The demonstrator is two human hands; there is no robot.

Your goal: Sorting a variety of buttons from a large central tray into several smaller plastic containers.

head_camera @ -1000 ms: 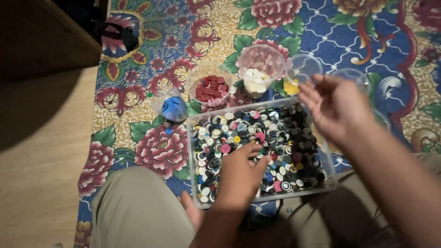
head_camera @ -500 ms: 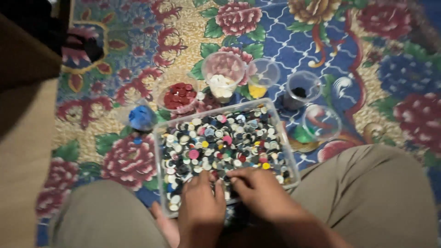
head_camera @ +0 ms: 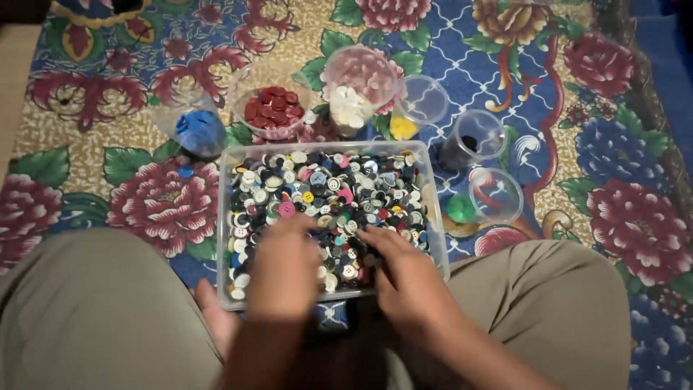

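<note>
On a flowered rug, a clear tub (head_camera: pixel 437 217) holds mixed buttons (head_camera: pixel 325 195). Left hand (head_camera: pixel 283 266) and right hand (head_camera: pixel 404 271) rummage at its near edge, grips unclear. Buttons look light, hard, slippery; pinch rims.

clear plastic tub (head_camera: pixel 439 217) on floral rug, level, heaped with mixed coloured buttons (head_camera: pixel 332 195).

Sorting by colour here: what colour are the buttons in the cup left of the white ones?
Red buttons, clearest in the head view.
</note>
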